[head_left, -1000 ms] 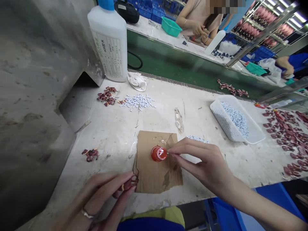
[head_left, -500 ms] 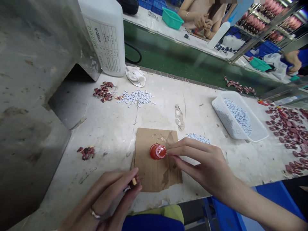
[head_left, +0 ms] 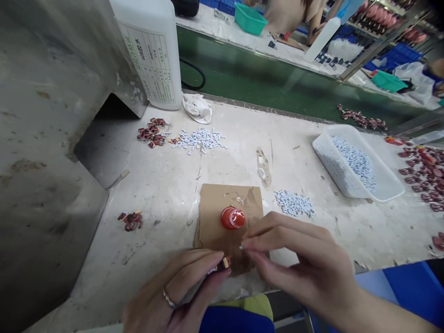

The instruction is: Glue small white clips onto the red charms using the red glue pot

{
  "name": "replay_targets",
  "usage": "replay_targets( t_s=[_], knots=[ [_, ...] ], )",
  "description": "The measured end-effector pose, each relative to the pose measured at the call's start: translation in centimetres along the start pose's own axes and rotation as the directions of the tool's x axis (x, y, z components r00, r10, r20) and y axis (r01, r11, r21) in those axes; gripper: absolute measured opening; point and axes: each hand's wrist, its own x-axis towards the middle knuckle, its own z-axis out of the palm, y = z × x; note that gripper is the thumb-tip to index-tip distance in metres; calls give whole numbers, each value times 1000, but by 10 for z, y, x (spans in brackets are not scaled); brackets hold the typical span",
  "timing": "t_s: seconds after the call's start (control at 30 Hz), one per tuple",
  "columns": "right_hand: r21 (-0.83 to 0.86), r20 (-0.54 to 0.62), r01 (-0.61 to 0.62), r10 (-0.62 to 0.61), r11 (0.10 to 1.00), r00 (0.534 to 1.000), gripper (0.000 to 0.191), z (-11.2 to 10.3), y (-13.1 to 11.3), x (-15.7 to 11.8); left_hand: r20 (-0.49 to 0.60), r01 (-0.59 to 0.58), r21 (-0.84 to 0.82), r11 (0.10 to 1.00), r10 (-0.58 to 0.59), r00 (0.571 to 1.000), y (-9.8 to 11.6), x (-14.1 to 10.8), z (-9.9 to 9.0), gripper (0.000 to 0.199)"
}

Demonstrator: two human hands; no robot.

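Note:
My left hand (head_left: 183, 286), a ring on one finger, pinches a small brown figurine (head_left: 225, 263) with a tan part, over the cardboard's lower edge. Between the thumb and fingertips of my right hand (head_left: 301, 254) is a tiny pale piece (head_left: 241, 247), close to the figurine but apart from it. Just above my fingers, a small red cup (head_left: 233, 218) with glossy liquid in it stands on the cardboard sheet (head_left: 213, 199). Pale blue small pieces (head_left: 294, 203) lie in a patch beyond my right hand.
More pale pieces (head_left: 201, 140) lie by brown figurines (head_left: 151, 133) at the back left; another brown clump (head_left: 131, 220) is nearer. A white basket (head_left: 385, 187) holds pale pieces. A large jug (head_left: 152, 60) stands beside a metal housing (head_left: 41, 138). Another person (head_left: 284, 16) sits across.
My right hand has drawn back from the red cup towards me with the tiny pale piece. My left hand has moved right with the figurine, nearer to it. The view has shifted slightly.

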Motion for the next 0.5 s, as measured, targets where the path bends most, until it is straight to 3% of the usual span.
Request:
replay_targets(
  t_s=[0.1, 0.23, 0.3, 0.4, 0.5],
  knots=[
    [104, 15, 4, -5, 995, 1000, 17, 10, -1, -3, -47, 79, -32, 996, -80, 996, -1, -1, 0, 11],
    [144, 43, -24, 18, 989, 999, 17, 16, 2, -5, 31, -16, -14, 1000, 16, 999, -2, -1, -2, 17],
    [133, 47, -23, 17, 991, 999, 15, 17, 3, -5, 16, -5, -14, 1000, 5, 1000, -2, -1, -1, 17],
    [72, 80, -2, -4, 997, 997, 13, 15, 2, -6, -44, 45, -19, 999, -45, 998, -1, -2, 1, 14],
    [-102, 150, 111, -95, 989, 984, 19, 10, -2, -8, -48, 5, 7, 1000, -5, 999, -2, -6, 2, 19]
  ],
)
